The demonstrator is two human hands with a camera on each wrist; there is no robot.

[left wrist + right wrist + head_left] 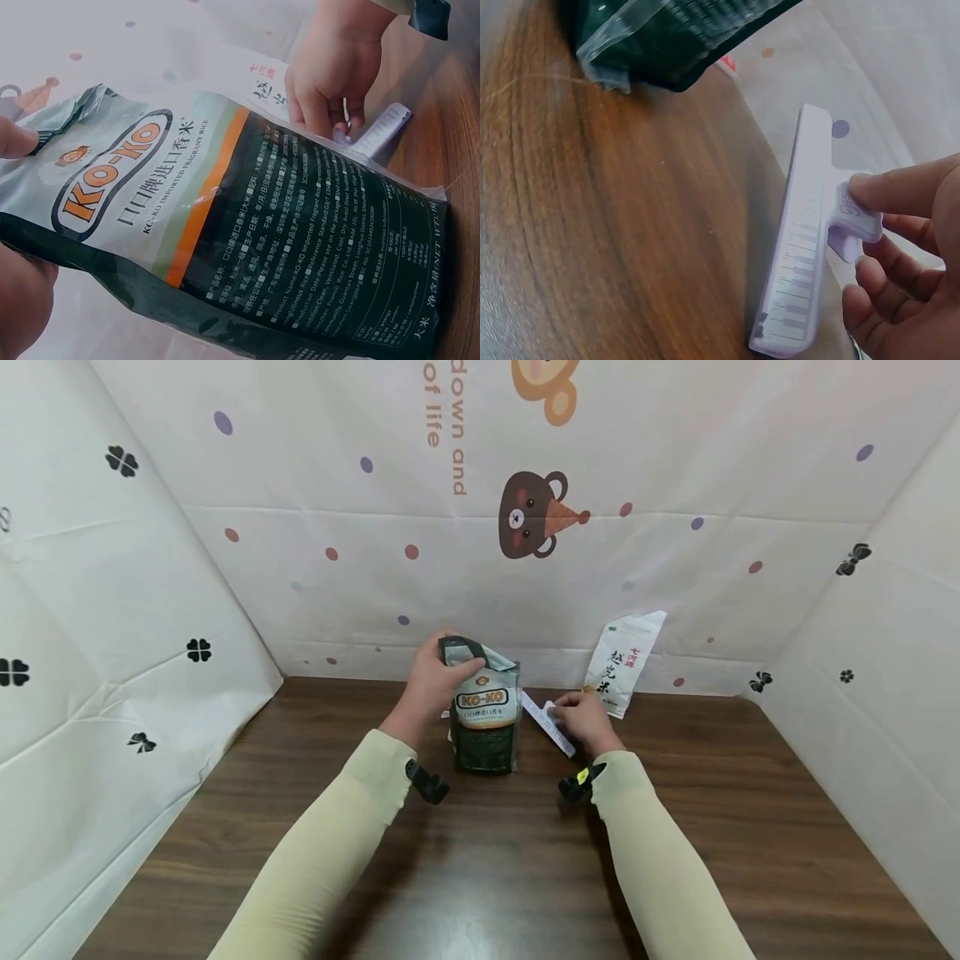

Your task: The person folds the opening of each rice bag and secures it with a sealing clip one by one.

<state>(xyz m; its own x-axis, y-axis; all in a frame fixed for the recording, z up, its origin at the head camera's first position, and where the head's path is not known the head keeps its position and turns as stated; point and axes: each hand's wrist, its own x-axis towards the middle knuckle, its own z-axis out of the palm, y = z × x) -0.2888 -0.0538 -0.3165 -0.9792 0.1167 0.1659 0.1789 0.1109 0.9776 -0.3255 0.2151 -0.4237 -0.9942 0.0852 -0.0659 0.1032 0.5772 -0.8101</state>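
A green and white KO-KO rice bag stands upright on the table, its top folded over. My left hand grips that folded top, thumb in front and the other fingers behind. To the right of the bag, my right hand pinches a pale lavender bag clip by its handle tabs. Printed piano keys run along the clip's long bar, which slants beside the bag in the head view. In the left wrist view, the lower part of the clip is hidden behind the bag.
A white rice bag with dark and red lettering leans against the back cloth, behind my right hand. White printed cloth also walls in both sides of the brown wooden table.
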